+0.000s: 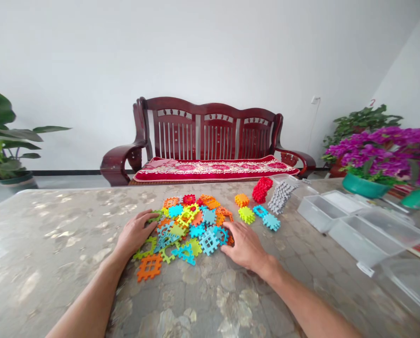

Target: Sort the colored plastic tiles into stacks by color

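A loose heap of interlocking plastic tiles in orange, yellow-green, blue and red lies on the table. My left hand [135, 232] rests against the heap's left side, its fingers apart over the edge pieces. On the opposite side, my right hand [245, 244] touches the outer tiles with thumb and fingers spread. Between them are a blue window tile [209, 241] and a blue triangular piece [185, 253]. An orange window tile [149, 267] lies at the near left of the heap. Neither hand grips a piece, as far as I can see.
Sorted stacks stand right of the heap: orange [241, 200], yellow-green [247, 215], blue [271, 222], red [262, 189] and grey [282, 197]. Clear plastic boxes [357, 239] and a purple flower pot [366, 185] occupy the right side. A wooden bench [210, 126] stands behind the table [55, 263].
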The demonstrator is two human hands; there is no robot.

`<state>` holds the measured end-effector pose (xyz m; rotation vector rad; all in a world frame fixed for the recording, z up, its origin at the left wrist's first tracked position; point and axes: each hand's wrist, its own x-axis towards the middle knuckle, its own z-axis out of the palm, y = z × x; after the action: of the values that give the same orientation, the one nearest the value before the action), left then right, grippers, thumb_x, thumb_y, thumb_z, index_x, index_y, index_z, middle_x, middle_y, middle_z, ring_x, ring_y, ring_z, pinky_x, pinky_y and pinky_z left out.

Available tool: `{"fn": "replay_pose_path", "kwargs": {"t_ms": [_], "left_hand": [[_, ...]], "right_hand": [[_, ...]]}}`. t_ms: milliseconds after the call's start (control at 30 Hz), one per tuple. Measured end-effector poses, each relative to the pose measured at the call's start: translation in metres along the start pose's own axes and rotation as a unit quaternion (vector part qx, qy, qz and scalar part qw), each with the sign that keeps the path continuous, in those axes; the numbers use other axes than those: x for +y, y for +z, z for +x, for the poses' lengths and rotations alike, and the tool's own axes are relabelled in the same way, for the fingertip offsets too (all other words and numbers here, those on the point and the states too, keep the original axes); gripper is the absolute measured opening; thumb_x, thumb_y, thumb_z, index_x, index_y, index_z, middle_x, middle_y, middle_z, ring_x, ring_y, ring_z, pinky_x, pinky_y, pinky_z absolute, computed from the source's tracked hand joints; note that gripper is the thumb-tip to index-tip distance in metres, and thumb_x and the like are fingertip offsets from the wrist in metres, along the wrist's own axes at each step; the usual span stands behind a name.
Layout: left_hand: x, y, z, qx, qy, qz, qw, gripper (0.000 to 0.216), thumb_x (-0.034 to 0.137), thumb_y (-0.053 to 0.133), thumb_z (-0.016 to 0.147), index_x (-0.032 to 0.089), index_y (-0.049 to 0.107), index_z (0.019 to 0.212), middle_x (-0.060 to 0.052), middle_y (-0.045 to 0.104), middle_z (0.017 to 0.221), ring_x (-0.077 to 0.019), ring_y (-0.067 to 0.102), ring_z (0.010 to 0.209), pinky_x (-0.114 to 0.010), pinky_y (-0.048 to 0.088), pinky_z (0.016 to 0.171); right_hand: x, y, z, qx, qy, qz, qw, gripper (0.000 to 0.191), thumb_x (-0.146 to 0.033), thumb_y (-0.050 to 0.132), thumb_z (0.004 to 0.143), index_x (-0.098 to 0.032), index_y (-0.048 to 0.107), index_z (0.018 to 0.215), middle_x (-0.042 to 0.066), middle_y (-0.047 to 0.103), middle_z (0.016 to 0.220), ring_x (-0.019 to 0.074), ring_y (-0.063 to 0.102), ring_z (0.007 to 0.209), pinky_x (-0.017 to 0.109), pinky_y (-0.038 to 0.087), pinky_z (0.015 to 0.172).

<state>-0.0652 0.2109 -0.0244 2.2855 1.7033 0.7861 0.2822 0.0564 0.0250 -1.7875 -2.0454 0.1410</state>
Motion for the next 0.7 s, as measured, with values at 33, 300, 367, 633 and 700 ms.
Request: {"fn": "replay_pose_path", "kwargs": {"t_ms": [33,300,367,633,700], "left_hand": [[0.000,0.000,0.000,0.000,-0.001,0.000,1.000,0.047,0.049,0.047,0.083,0.025,0.075,0.113,-0.008,0.063,0.136,-0.0282,0.062,0.119,-0.041,0.044,0.108],[-0.003,0.002,0.000,0.009,0.003,-0.001,1.000,0.048,0.051,0.048,0.083,0.026,0.075,0.113,-0.007,0.064,0.134,-0.0286,0.063,0.119,-0.042,0.045,0.108],[-0.003,0.002,0.001,0.008,0.002,0.000,1.000,0.049,0.052,0.048,0.083,0.025,0.074,0.115,-0.008,0.064,0.134,-0.0291,0.063,0.119,-0.042,0.045,0.107],[-0.009,0.005,0.001,0.018,0.016,0.001,1.000,0.048,0.053,0.048,0.083,0.027,0.074,0.114,-0.007,0.065,0.132,-0.0289,0.063,0.119,-0.042,0.046,0.107],[-0.009,0.005,0.001,0.014,0.014,0.000,1.000,0.050,0.053,0.047,0.083,0.025,0.074,0.115,-0.008,0.064,0.133,-0.0290,0.063,0.119,-0.043,0.045,0.108]], "right_hand": [[0.000,0.001,-0.001,0.003,-0.002,0.005,1.000,0.053,-0.032,0.072,0.074,-0.019,0.060,0.124,0.011,0.067,0.123,0.0278,0.059,0.112,0.040,0.044,0.097],[-0.006,0.008,-0.004,0.035,-0.019,0.010,0.999,0.048,-0.022,0.063,0.078,-0.019,0.060,0.126,0.009,0.070,0.117,0.0269,0.060,0.107,0.039,0.045,0.096],[-0.007,0.010,-0.005,0.043,-0.025,0.015,0.999,0.049,-0.018,0.061,0.076,-0.019,0.061,0.125,0.009,0.070,0.118,0.0264,0.060,0.107,0.039,0.045,0.096],[0.010,-0.003,0.000,0.122,-0.003,0.047,0.991,0.047,-0.020,0.065,0.073,-0.021,0.062,0.121,0.008,0.071,0.116,0.0249,0.064,0.106,0.038,0.047,0.096],[0.027,-0.013,0.005,0.146,0.032,0.047,0.988,0.045,-0.025,0.066,0.075,-0.022,0.063,0.120,0.008,0.072,0.115,0.0244,0.065,0.104,0.037,0.049,0.093]]}}
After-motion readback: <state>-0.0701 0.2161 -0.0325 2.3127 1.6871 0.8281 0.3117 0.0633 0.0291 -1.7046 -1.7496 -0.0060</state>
